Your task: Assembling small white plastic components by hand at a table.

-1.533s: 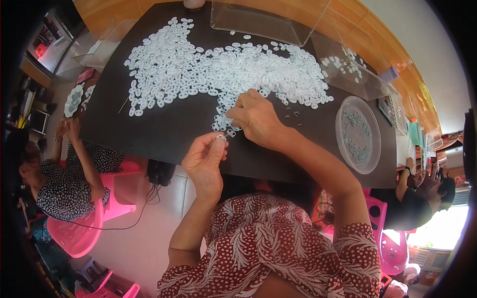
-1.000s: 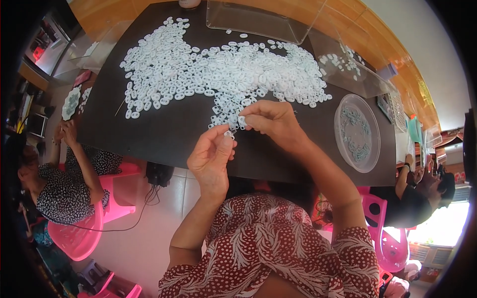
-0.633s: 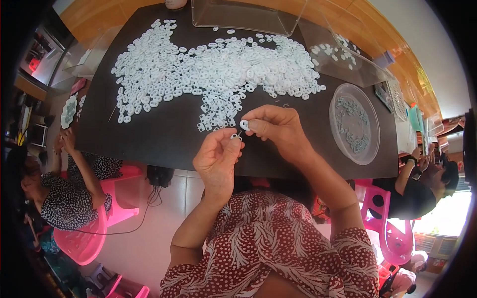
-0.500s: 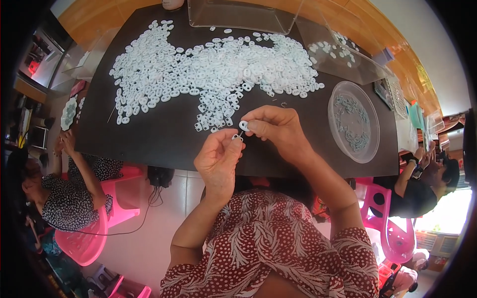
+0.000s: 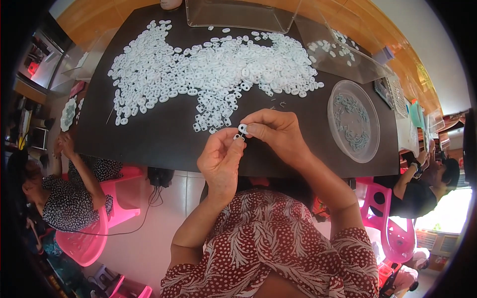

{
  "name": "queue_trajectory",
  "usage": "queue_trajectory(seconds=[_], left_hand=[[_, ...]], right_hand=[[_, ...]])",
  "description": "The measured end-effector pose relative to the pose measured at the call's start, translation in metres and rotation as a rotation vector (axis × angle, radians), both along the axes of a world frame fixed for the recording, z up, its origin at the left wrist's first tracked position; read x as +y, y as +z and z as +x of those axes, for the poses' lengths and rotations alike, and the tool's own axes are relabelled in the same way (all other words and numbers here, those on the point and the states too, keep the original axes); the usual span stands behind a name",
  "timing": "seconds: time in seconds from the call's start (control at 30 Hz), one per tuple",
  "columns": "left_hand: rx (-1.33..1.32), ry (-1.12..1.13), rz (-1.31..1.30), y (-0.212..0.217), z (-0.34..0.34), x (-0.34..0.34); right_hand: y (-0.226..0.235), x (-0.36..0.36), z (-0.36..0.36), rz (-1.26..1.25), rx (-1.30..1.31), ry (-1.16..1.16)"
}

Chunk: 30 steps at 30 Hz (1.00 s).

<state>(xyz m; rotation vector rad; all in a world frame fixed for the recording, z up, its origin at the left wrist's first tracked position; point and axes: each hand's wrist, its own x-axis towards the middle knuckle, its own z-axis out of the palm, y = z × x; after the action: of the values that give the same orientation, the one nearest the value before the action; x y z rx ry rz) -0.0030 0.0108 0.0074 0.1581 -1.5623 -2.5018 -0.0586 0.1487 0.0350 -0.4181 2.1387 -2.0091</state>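
Observation:
Over the near part of the dark table, both my hands are closed in a pinch and almost meet. Between thumb and forefinger, my left hand [image 5: 220,158] grips a small white oval plastic piece [image 5: 239,136] with holes. My right hand [image 5: 278,133] pinches a second white holed piece [image 5: 243,128] just above it. A thin dark pin or wire seems to link the two pieces; its ends are hidden. Just beyond my fingers, a big spread of loose white oval pieces [image 5: 213,69] covers the table's middle and far left.
A round clear dish [image 5: 373,144] of small grey-green pins stands at the right on the dark table [image 5: 164,134]. Clear plastic bins [image 5: 238,22] line the far edge. A few loose pins [image 5: 282,104] lie beyond my right hand. People sit at left and right on pink chairs [image 5: 89,243].
My two hands have drawn slightly closer, and the gap between the two white pieces has narrowed. A few white pieces in the near part of the spread have shifted slightly.

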Motion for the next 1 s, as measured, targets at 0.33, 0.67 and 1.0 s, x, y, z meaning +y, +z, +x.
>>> queue_trajectory(seconds=[0.33, 0.67, 1.0], left_hand=[[0.068, -0.003, -0.029, -0.006, -0.006, 0.003], [0.069, -0.026, -0.104, -0.01, -0.006, 0.002], [0.009, -0.008, 0.063, -0.003, -0.008, 0.001]], right_hand=[[-0.004, -0.002, 0.003, 0.084, 0.069, -0.014], [0.003, -0.004, 0.006, 0.108, -0.016, -0.026], [0.003, -0.006, 0.016, 0.213, 0.162, -0.029]])
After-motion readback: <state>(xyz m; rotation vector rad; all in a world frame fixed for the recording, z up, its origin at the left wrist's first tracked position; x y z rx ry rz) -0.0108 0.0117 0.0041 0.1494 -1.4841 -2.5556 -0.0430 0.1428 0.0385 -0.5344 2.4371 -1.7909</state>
